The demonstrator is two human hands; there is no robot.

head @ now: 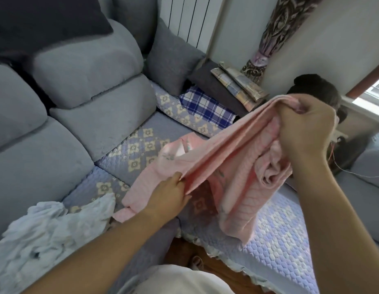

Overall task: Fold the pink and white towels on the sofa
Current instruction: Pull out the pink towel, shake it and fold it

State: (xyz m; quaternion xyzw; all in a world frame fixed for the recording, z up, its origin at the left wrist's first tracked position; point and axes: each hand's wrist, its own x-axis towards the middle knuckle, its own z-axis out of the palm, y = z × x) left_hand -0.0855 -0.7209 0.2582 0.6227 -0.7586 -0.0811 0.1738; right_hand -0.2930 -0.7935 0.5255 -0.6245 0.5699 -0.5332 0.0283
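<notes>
A pink towel [224, 158] hangs bunched above the sofa seat [129, 145], stretched between my two hands. My right hand [305, 128] grips one end of it, raised at the upper right. Lower, near the middle, my left hand [169, 194] pinches the towel's edge. The pink cloth's lower part droops onto the quilted seat cover. A crumpled white towel [46, 234] lies on the seat at the lower left, apart from both hands.
Grey back cushions [84, 66] line the sofa on the left. A blue checked cloth [207, 107], a dark folded cloth [214, 83] and folded plaid fabric [237, 83] lie at the far corner. Another person's head [318, 90] shows behind my right hand.
</notes>
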